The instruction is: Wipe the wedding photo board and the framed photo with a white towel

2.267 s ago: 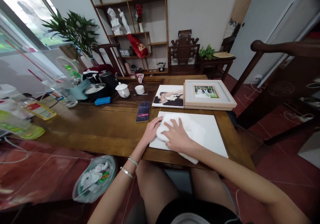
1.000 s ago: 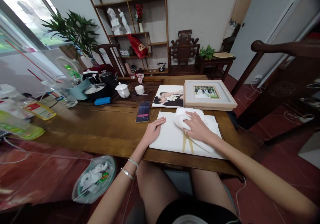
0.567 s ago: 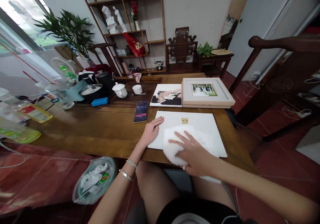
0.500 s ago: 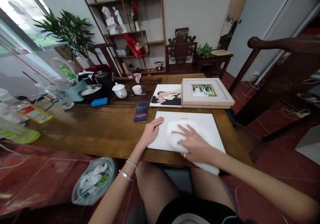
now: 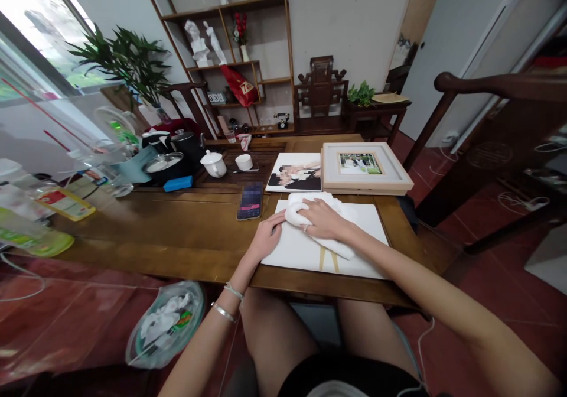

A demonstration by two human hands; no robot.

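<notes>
A white board (image 5: 358, 249) lies flat at the near edge of the wooden table (image 5: 177, 231), with two thin tan strips showing near its front edge. My right hand (image 5: 322, 218) presses a bunched white cloth (image 5: 305, 211) onto the board's far left part, fingers curled over it. My left hand (image 5: 264, 238) rests with fingers flat on the board's left edge, holding nothing.
Behind the board lie a framed photo (image 5: 365, 166) and an unframed print (image 5: 296, 172). A phone (image 5: 250, 201) lies left of the board. A teapot (image 5: 214, 163), a cup (image 5: 243, 162) and kettles stand on the tea tray further left. A lined bin (image 5: 163, 323) stands on the floor.
My right hand has swept the cloth across the board, from the near left to the far right, back to the near edge, and now to the far left. My left hand has stayed put.
</notes>
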